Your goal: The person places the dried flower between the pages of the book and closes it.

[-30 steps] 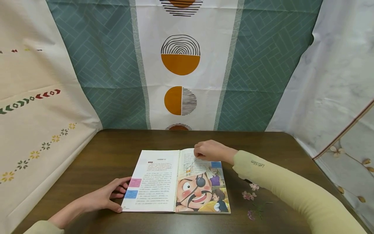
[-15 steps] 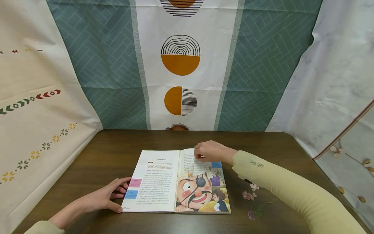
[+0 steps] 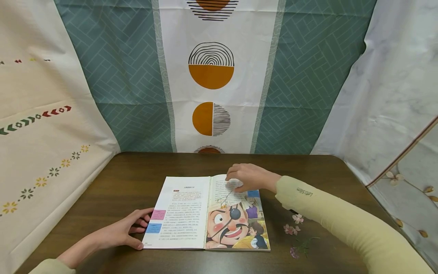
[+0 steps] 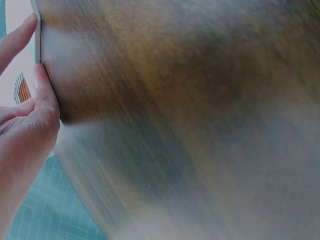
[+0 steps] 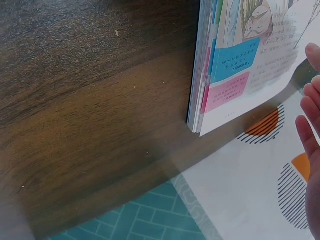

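An open book (image 3: 184,220) lies on the table, with text on its left page and a cartoon pirate on its right page. My left hand (image 3: 118,230) rests at the book's left edge, thumb by the near corner. In the left wrist view, extended fingertips touch the book's edge (image 4: 38,40). Over the top of the right page is my right hand (image 3: 251,177), thumb and fingers apart. Below its fingertips a thin dried flower sprig (image 3: 224,200) with small yellowish blooms lies on the page. The right wrist view shows the sprig's dark stem (image 5: 306,34) near loose fingers.
Pink pressed blossoms (image 3: 291,230) and a purple-flowered sprig (image 3: 301,246) lie on the dark wooden table (image 3: 137,182), right of the book, near the right forearm. A patterned curtain (image 3: 219,106) hangs behind the table, with light cloths at both sides.
The right hand's fingers have gone from pinching the sprig to spreading apart, letting it go on the page. The left hand and the book stay where they were.
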The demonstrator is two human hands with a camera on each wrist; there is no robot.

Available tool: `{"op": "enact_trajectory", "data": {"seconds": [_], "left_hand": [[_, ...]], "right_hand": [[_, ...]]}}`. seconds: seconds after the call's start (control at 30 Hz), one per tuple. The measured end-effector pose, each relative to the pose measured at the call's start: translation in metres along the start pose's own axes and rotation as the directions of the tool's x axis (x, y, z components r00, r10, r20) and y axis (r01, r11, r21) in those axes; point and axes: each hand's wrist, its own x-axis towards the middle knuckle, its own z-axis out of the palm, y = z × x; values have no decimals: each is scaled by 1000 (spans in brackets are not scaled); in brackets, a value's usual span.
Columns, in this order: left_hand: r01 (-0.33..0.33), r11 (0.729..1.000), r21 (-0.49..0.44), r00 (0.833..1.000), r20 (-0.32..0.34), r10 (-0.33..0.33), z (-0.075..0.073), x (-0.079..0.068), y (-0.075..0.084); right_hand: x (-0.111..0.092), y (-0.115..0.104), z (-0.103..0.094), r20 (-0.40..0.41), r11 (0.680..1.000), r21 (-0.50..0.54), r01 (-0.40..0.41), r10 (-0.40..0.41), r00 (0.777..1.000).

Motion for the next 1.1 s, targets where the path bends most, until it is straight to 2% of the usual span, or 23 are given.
{"op": "enact_trajectory", "data": {"seconds": [0.23, 0.4, 0.53, 0.73, 0.87, 1.0, 1.1], "left_hand": [[-13, 1000, 2, 1000, 3, 13, 0, 0, -1], [4, 1000, 1, 1000, 2, -4, 0, 0, -1], [14, 1000, -4, 1000, 0, -14, 0, 0, 0], [15, 1000, 0, 1000, -3, -15, 0, 0, 0], [14, 1000, 2, 1000, -4, -14, -1, 0, -1], [23, 1000, -7, 1000, -5, -24, -1, 0, -1], [24, 1000, -10, 1000, -5, -24, -1, 0, 0]], "right_hand": [[-8, 0, -2, -49, 1000, 1, 6, -6, 999], [-18, -3, 5, -170, 1000, -28, -9, 4, 985], [-28, -14, 11, -243, 999, -3, -52, 49, 969], [-47, -40, 22, -330, 989, 106, -103, 133, 934], [-59, -55, 28, -361, 979, 162, -121, 173, 916], [-70, -67, 31, -351, 959, 246, -139, 222, 910], [-78, -74, 31, -315, 926, 340, -162, 274, 909]]}}
